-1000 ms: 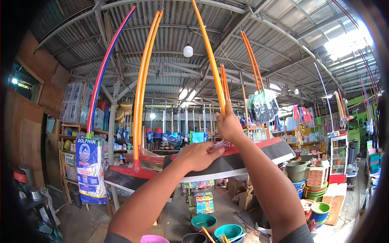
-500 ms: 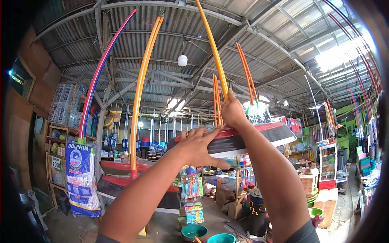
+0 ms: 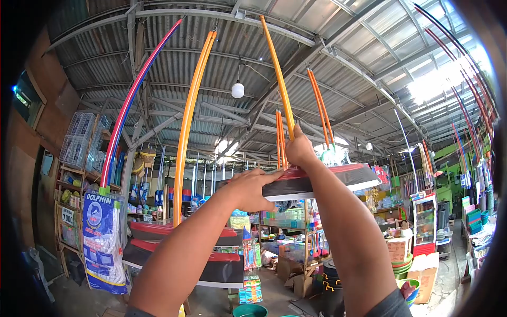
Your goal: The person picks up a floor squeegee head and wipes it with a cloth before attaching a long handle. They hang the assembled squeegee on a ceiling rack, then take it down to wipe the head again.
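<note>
A floor squeegee point(image 3: 338, 176) with a wide red-and-black head and pale lower edge is held up in front of me. Its long yellow-orange handle point(image 3: 277, 74) rises toward the roof. My right hand point(image 3: 300, 149) is wrapped round the handle just above the head. On the head's left part lies my left hand point(image 3: 251, 189), fingers over the top and thumb lower down the front; it hides that end. Similar squeegees point(image 3: 185, 242) hang at the left, their orange handles point(image 3: 193, 105) going up, partly covered by my left forearm.
A blue-and-white Dolphin mop pack point(image 3: 104, 238) hangs on a red-and-blue pole at far left. More orange poles point(image 3: 319, 108) hang behind my right hand. Shelves of goods point(image 3: 285, 224), a cardboard box point(image 3: 424, 274) and a green basin point(image 3: 250, 310) stand below. Steel roof beams cross overhead.
The view has tilted slightly up, so the hanging things sit lower in it. My left hand has shifted a little left on the squeegee head. My right hand keeps its hold on the handle.
</note>
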Tool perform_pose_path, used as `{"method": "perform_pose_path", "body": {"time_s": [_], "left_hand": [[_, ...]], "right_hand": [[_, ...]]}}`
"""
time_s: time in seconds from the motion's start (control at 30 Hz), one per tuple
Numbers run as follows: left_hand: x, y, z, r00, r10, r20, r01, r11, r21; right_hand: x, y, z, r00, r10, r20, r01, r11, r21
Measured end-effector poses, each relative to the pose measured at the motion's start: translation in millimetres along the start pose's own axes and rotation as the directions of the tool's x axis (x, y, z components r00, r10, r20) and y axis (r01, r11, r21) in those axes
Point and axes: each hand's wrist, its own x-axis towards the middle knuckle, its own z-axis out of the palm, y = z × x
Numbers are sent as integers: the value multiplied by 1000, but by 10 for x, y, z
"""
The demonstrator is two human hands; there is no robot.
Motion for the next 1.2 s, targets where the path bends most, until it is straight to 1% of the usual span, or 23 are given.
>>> {"method": "perform_pose_path", "body": {"time_s": [0.07,0.1,0.17,0.2,0.3,0.33,0.4,0.47,0.53,0.6,0.63,0.7,0.77,0.83,1.0,1.07,1.13,1.17,1.2], "left_hand": [[85,-59,60,994,77,-71,-82,994,-68],[110,-46,94,994,77,-75,-82,994,-72],[152,9,158,986,-2,-165,1,1000,-3],[177,-1,187,986,-3,-169,1,1000,-12],[240,-57,261,968,28,-251,-39,998,-39],[269,-88,298,967,26,-252,-39,998,-45],[306,-137,348,949,53,-312,-74,996,-55],[289,-133,362,951,34,-307,-51,998,-47],[250,-130,332,954,17,-300,-29,999,-35],[252,-150,309,973,-1,-233,-17,997,-76],[272,-175,316,972,0,-235,-19,997,-80],[311,-231,330,967,51,-249,-83,989,-122],[336,-240,352,966,47,-254,-87,985,-148],[354,-239,357,965,44,-260,-91,981,-173],[352,-250,332,975,43,-219,-83,981,-177],[359,-272,338,972,47,-231,-93,977,-191],[372,-300,344,968,53,-244,-105,973,-204],[380,-316,339,965,63,-254,-121,968,-219],[388,-327,340,961,74,-265,-139,962,-235]], "right_hand": [[68,28,-6,1000,-14,-20,14,1000,-11],[104,36,-22,999,-21,-28,19,999,-43],[179,28,-57,999,-18,-41,12,993,-120],[213,25,-75,999,-21,-37,16,992,-128],[318,-4,-131,999,26,46,-20,991,-133],[354,-13,-130,998,26,50,-19,990,-138],[434,7,-88,992,74,103,-62,991,-118],[454,5,-60,993,72,94,-61,992,-114],[432,-4,-40,997,47,67,-36,988,-152],[411,-46,-34,996,58,66,-47,987,-156],[402,-67,-35,996,70,62,-60,986,-154],[415,-78,-48,997,53,61,-40,981,-187],[450,-48,-40,997,35,63,-20,976,-218],[510,19,1,998,50,42,-41,982,-184],[454,-69,-32,997,77,28,-69,971,-230],[442,-124,-45,997,75,29,-66,970,-234],[400,-225,-105,982,164,95,-148,977,-151],[429,-220,-95,982,161,95,-145,977,-154],[463,-196,-87,991,114,67,-99,975,-197]]}}
